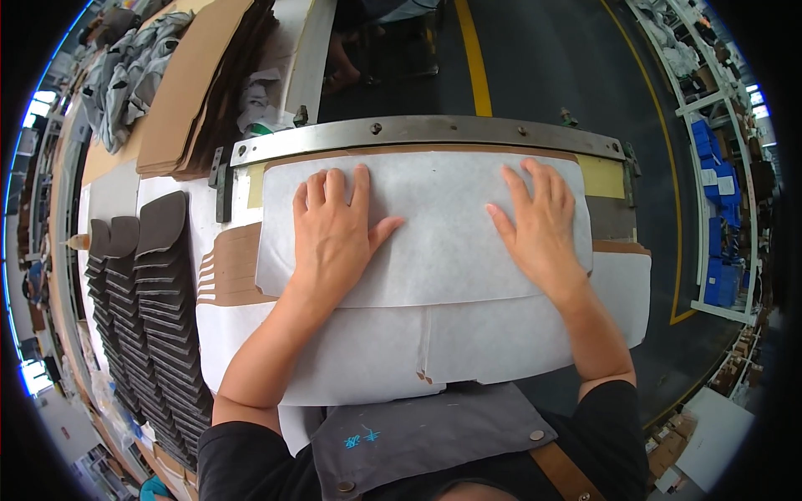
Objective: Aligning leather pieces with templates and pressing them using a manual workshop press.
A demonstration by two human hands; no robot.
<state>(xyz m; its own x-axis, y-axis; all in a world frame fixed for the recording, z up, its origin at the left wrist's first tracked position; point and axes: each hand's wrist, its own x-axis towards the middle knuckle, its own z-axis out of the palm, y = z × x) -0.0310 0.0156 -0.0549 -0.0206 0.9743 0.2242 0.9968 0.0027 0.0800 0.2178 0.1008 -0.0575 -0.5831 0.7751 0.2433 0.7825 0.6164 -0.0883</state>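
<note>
My left hand (330, 230) lies flat on a large white sheet (439, 250), fingers spread and thumb out to the side. On the same sheet, nearer its right end, my right hand (541, 225) rests with its fingers apart. Neither hand grips anything. A brown layer shows along the sheet's far edge, close to a long metal bar (418, 132) with bolts. Beneath and nearer to me are two more white pieces, one at left (351, 355) and one at right (510, 342), with brown edges showing.
To the left stand rows of overlapping dark grey padded pieces (163, 250). Behind them lies a stack of brown board sheets (188, 92), with grey cloth pieces (134, 75) beyond. Shelving with blue bins (718, 192) stands at the far right, past a yellow floor line (675, 209).
</note>
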